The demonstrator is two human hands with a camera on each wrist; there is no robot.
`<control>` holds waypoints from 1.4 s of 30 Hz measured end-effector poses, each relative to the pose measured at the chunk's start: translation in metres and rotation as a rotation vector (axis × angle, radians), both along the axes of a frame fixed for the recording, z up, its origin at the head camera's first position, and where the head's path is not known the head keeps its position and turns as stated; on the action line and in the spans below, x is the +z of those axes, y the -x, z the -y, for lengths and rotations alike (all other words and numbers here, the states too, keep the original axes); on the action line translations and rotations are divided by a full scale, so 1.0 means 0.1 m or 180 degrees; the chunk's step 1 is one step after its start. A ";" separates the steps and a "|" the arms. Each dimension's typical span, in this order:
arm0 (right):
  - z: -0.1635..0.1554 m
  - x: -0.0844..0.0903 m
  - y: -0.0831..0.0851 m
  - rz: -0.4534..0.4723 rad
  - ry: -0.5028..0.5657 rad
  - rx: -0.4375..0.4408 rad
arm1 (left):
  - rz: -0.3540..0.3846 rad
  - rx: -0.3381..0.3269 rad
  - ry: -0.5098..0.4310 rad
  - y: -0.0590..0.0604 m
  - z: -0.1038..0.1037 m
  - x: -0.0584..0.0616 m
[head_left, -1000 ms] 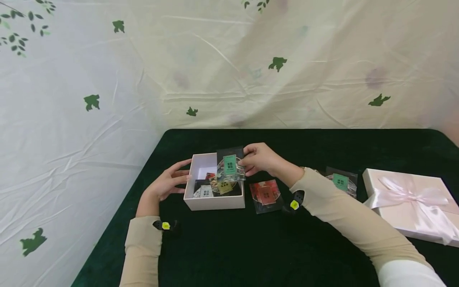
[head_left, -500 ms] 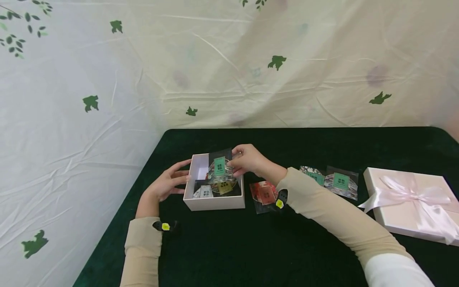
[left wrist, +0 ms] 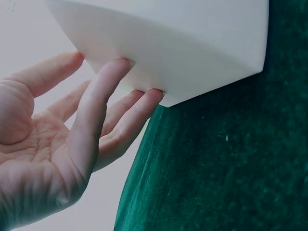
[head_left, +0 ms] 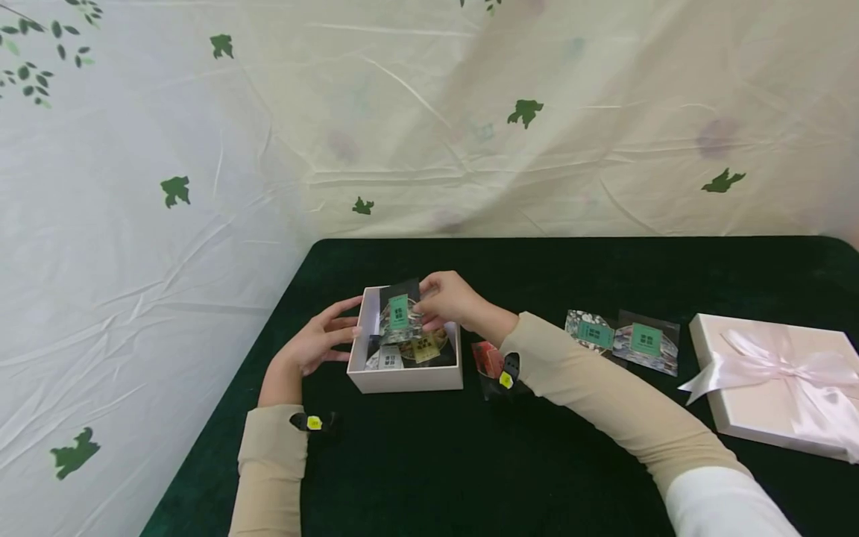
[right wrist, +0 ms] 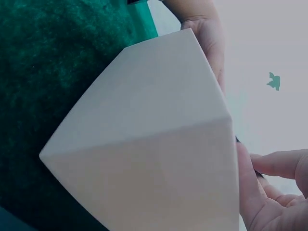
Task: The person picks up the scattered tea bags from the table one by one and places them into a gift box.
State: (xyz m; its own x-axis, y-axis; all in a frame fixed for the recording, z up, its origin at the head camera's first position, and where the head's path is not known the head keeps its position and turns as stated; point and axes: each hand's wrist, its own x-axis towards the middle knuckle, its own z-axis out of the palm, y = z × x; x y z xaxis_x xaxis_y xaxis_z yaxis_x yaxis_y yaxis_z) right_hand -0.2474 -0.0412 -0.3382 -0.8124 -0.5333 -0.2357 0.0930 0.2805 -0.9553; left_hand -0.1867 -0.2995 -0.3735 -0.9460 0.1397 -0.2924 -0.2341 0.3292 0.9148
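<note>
A white open-topped box (head_left: 406,381) stands on the dark green tabletop in the head view. My left hand (head_left: 318,342) rests its fingertips against the box's left wall; in the left wrist view its fingers (left wrist: 87,115) touch the white side without wrapping round it. Above the box, my right hand (head_left: 451,300) pinches the right edge of a dark, flat square packet with a green label (head_left: 399,313). Under that packet, inside the box, lie a packet with a yellow label (head_left: 426,349) and one with a white label (head_left: 389,359). In the right wrist view the box (right wrist: 144,130) hides most of the held packet.
A red-labelled packet (head_left: 488,359) lies right of the box, partly hidden by my right wrist. Farther right are two green-labelled packets (head_left: 593,333) (head_left: 647,341). A pale pink box with a ribbon bow (head_left: 778,373) stands at the right. A leaf-patterned white curtain (head_left: 429,149) hangs behind.
My right hand has moved left with the green-labelled packet, from the box's right rim to over its middle. The left hand has stayed against the box.
</note>
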 end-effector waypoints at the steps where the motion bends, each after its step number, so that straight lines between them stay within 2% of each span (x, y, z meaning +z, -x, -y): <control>1: 0.00 0.00 -0.01 -0.0004 0.0021 0.0012 | -0.0005 -0.0010 -0.0006 0.01 0.00 0.00; 10: -0.10 -0.01 -0.05 -0.0230 -0.0029 0.0150 | -0.0015 -0.0022 -0.0045 0.01 -0.01 -0.01; 22: -0.39 0.05 -0.14 -0.0525 0.0024 0.0106 | -0.0013 -0.0072 0.0015 -0.01 -0.06 0.01; 32: -0.66 0.07 -0.18 -0.0688 -0.0190 -0.0039 | -0.0002 -0.0136 0.0094 -0.02 -0.05 0.06; 42: -0.92 0.03 -0.18 -0.0705 -0.0509 -0.0246 | 0.0058 -0.0195 0.0109 -0.02 -0.07 0.10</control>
State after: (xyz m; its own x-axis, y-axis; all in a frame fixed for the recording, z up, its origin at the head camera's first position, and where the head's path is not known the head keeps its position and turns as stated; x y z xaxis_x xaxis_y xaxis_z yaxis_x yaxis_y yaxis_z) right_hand -0.2298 0.0508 -0.3348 -0.8903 -0.4381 -0.1242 -0.0860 0.4295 -0.8989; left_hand -0.1845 -0.2924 -0.3637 -0.9305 0.1868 -0.3152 -0.2292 0.3744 0.8985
